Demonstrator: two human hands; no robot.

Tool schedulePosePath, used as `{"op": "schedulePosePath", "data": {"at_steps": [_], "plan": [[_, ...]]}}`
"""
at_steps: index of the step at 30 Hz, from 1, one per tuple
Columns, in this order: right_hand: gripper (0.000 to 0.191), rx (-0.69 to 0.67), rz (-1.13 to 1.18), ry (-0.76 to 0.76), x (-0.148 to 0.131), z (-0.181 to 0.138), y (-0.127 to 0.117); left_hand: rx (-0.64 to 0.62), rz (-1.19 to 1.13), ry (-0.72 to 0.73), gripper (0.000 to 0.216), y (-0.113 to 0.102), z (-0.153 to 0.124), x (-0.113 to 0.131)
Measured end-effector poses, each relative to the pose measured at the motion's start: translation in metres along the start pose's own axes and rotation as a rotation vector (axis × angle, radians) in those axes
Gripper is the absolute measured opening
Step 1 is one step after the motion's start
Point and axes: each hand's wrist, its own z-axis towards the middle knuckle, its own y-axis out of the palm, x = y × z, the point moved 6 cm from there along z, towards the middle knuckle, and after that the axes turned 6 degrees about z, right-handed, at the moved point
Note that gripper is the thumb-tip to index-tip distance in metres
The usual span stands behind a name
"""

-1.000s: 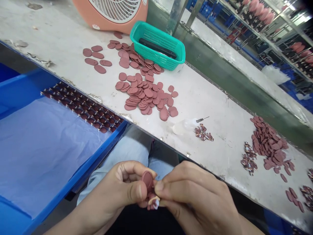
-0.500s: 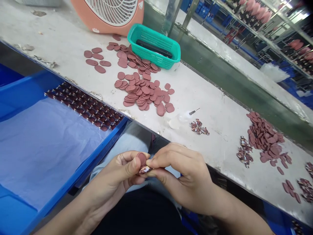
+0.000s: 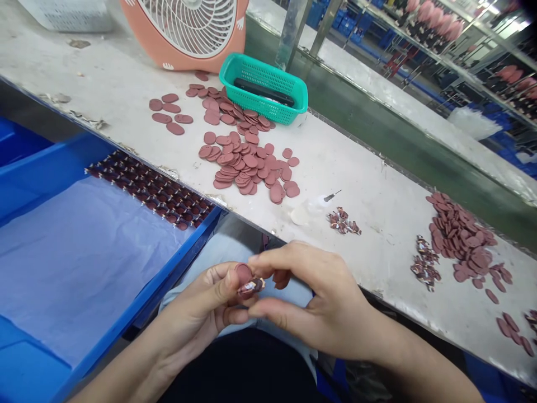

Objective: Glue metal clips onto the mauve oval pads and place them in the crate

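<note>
My left hand (image 3: 197, 308) pinches a dusky-red oval rubber piece (image 3: 244, 273) with a small patterned part (image 3: 251, 287) at its lower edge. My right hand (image 3: 319, 302) is beside it, with thumb and forefinger spread around that small part and holding nothing I can see. Both hands are over my lap, below the edge of a white workbench (image 3: 361, 173). On the bench lie loose heaps of matching oval pieces (image 3: 243, 162) and small clusters of patterned parts (image 3: 343, 221).
A blue bin (image 3: 92, 268) lined with pale blue sheet stands left, holding rows of dark red pieces (image 3: 146, 190). A teal basket (image 3: 263, 89) holding a black phone-like object and a peach fan (image 3: 188, 28) stand at the bench's back. Loaded shelves (image 3: 461, 50) stand far right.
My right hand has drawn back from the piece and its fingers have spread apart. The left hand keeps hold of the oval piece, and my view has shifted slightly.
</note>
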Motion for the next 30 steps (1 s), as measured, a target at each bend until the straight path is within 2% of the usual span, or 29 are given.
{"op": "schedulePosePath", "data": {"at_steps": [2, 6, 12, 16, 19, 21, 24, 26, 30], "plan": [[0.04, 0.05, 0.024, 0.003, 0.001, 0.0, -0.004, -0.026, -0.033, -0.021, 0.034, -0.003, 0.004, -0.002], [0.019, 0.05, 0.076, 0.052, 0.011, 0.001, -0.003, -0.022, -0.092, -0.071, 0.036, -0.01, 0.011, -0.005], [0.021, 0.007, 0.136, 0.169, 0.028, 0.001, 0.006, -0.028, -0.099, -0.064, 0.035, -0.016, 0.014, -0.005], [0.013, -0.008, 0.156, 0.191, 0.032, 0.004, 0.008, -0.01, -0.051, -0.047, 0.045, -0.017, 0.015, -0.002], [0.007, -0.016, 0.18, 0.219, 0.036, 0.007, 0.011, -0.013, -0.026, -0.039, 0.045, -0.02, 0.016, 0.002], [0.007, -0.003, 0.195, 0.205, 0.037, 0.009, 0.012, -0.045, -0.014, -0.023, 0.044, -0.021, 0.017, 0.005], [0.012, 0.077, 0.162, 0.12, 0.036, 0.012, 0.015, -0.093, 0.004, 0.013, 0.059, -0.023, 0.02, 0.011], [0.014, 0.166, 0.058, 0.038, 0.036, 0.014, 0.019, 0.002, 0.011, 0.09, 0.066, -0.032, 0.019, 0.016], [0.014, 0.335, -0.259, -0.16, 0.039, 0.016, 0.045, 0.39, 0.054, 0.396, 0.04, -0.06, 0.006, 0.028]]}}
